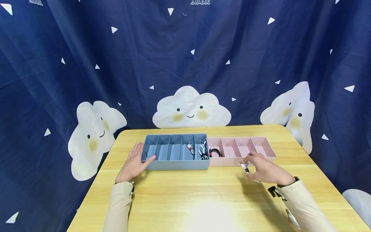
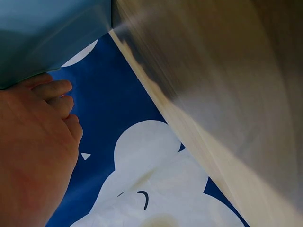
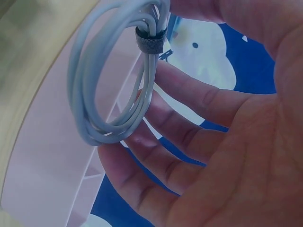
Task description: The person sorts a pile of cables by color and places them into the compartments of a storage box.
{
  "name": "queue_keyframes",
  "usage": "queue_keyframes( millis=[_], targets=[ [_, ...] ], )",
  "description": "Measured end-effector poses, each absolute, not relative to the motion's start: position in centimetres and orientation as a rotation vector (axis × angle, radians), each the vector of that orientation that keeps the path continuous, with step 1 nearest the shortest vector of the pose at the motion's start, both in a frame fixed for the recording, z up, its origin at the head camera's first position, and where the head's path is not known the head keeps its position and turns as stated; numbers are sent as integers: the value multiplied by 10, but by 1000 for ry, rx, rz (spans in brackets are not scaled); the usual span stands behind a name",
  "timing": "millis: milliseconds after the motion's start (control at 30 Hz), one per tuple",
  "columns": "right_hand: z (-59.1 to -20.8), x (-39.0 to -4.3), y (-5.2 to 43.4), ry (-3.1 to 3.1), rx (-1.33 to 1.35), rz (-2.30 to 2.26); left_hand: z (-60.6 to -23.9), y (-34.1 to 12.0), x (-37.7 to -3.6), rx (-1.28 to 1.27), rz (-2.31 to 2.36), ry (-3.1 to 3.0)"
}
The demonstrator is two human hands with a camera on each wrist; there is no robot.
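Observation:
My right hand (image 1: 266,169) holds a coiled white cable (image 3: 80,90) between thumb and fingers, just in front of the pink divided box (image 1: 226,162). A dark strap (image 3: 151,41) binds the coil. My left hand (image 1: 134,162) rests at the left end of the blue divided box (image 1: 176,165), its fingers along the outer side and its thumb over the front rim. In the left wrist view the fingers (image 2: 59,90) lie against that box, with the thumb hidden. The blue box's two rightmost compartments hold a small white cable (image 1: 190,148) and a larger white cable (image 1: 202,150).
In the pink box's leftmost visible compartment lies a black coiled cable (image 1: 215,152). The boxes stand end to end on a wooden table (image 1: 174,196). Behind the table hangs a dark blue curtain (image 1: 136,64) with clouds and triangles.

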State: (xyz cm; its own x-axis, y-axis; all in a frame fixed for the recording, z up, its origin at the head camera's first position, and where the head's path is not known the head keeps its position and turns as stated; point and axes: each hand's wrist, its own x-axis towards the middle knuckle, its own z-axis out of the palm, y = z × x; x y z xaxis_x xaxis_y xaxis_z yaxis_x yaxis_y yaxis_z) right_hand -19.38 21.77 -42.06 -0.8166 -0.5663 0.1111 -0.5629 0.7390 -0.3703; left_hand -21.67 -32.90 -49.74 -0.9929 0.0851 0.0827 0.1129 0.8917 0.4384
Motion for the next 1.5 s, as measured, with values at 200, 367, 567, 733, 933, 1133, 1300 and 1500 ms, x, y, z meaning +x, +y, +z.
queue_keyframes(
  millis=[200, 367, 567, 733, 933, 1133, 1300, 1500],
  targets=[
    [-417, -197, 212, 2915, -949, -614, -498, -329, -216, -161, -693, -2993],
    [-415, -200, 207, 2907, -952, -602, -498, -329, -216, -152, -691, -3008],
    [-413, -203, 203, 2893, -976, -620, -499, -330, -218, -158, -688, -3005],
    [-412, -205, 199, 2891, -1006, -624, -499, -330, -218, -156, -673, -3006],
    [-409, -207, 194, 2872, -975, -645, -498, -330, -217, -153, -662, -3000],
    [-406, -209, 189, 2870, -988, -643, -498, -329, -217, -151, -647, -3001],
    [-401, -212, 182, 2857, -1003, -662, -497, -328, -216, -149, -639, -3000],
    [-397, -218, 175, 2848, -995, -641, -496, -328, -216, -149, -637, -2998]
  ],
)
